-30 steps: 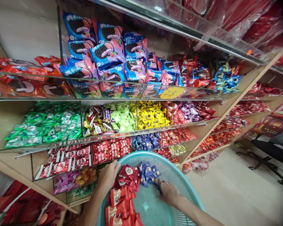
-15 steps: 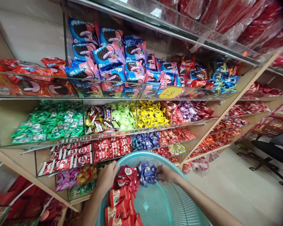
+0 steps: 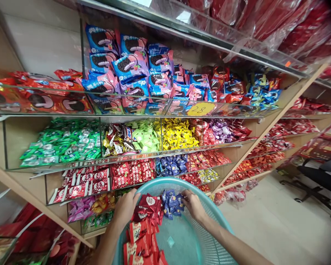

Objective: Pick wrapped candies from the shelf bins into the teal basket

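Note:
A teal plastic basket [image 3: 209, 209] is in front of me, below the sweet shelves. Red sweet packets [image 3: 143, 228] are piled along its left side and small blue sweets [image 3: 171, 202] lie at its far edge. My left hand [image 3: 125, 208] grips the basket's left rim, fingers curled beside the red packets. My right hand [image 3: 191, 204] reaches into the basket, its fingers touching the right side of the blue sweets; whether they hold any is hidden.
Glass-fronted shelves [image 3: 127, 158] hold green, yellow, red, purple and blue sweets. Blue biscuit packs [image 3: 132, 70] are stacked above, near a yellow price tag [image 3: 200, 109]. A black office chair [image 3: 317, 176] stands on the tiled floor at right.
My right hand has moved from the basket's middle up to the blue sweets at the far edge. My left hand has stayed on the rim. The view shifted slightly right.

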A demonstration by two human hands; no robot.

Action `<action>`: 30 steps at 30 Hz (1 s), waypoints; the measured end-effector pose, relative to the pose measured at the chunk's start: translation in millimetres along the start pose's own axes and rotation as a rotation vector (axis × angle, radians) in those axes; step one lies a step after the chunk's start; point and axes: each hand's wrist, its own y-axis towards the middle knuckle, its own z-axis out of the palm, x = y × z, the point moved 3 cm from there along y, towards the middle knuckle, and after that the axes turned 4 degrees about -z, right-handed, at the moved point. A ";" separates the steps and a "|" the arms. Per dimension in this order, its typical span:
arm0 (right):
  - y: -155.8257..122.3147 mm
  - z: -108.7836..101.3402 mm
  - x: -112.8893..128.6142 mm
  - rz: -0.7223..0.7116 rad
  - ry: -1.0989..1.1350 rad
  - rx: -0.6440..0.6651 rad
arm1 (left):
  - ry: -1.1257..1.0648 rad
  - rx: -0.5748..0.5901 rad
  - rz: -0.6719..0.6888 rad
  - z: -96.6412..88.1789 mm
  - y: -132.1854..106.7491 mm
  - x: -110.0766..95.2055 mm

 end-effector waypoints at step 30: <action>-1.7 16.2 -12.7 0.194 -0.174 0.073 | -0.027 -0.013 0.014 0.8 -1.0 3.3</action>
